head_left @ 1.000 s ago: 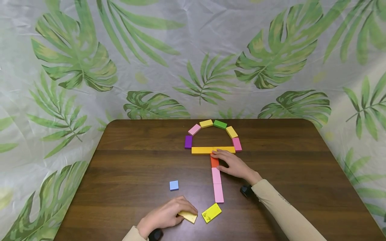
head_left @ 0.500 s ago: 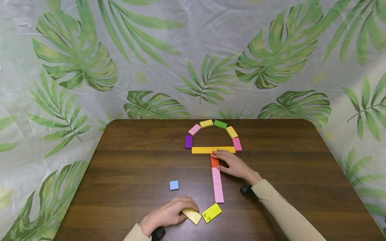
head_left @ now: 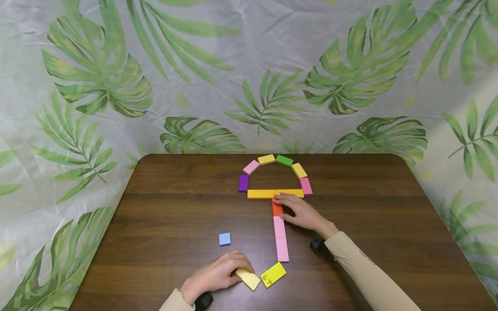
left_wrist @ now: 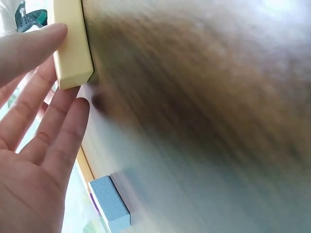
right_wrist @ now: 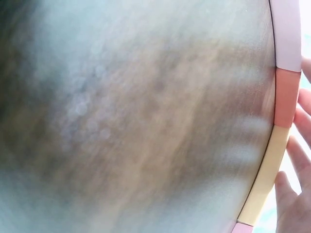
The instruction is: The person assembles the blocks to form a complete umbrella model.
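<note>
Between the thumb and fingers of my left hand (head_left: 222, 271) is a pale yellow block (head_left: 249, 280), low on the table. In the left wrist view the thumb presses one face of this block (left_wrist: 73, 53). A bright yellow block (head_left: 273, 275) lies just right of it, tilted. My right hand (head_left: 305, 212) rests its fingers at the red block (head_left: 277, 210) and the orange blocks (head_left: 261, 195), its fingers loosely bent. Two pink blocks (head_left: 279, 227) continue the line below the red one. A small blue block (head_left: 224, 239) lies apart, above my left hand.
Beyond the orange row, an arch of purple (head_left: 243, 183), pink, yellow, green (head_left: 284, 161) and dark pink blocks (head_left: 306, 186) curves near the back edge of the brown table (head_left: 167, 207). A leaf-patterned cloth (head_left: 210, 77) hangs behind the table.
My left hand has shifted slightly to the right with the pale yellow block, turning it so its end meets or nearly meets the bright yellow block. The right hand has stayed in place.
</note>
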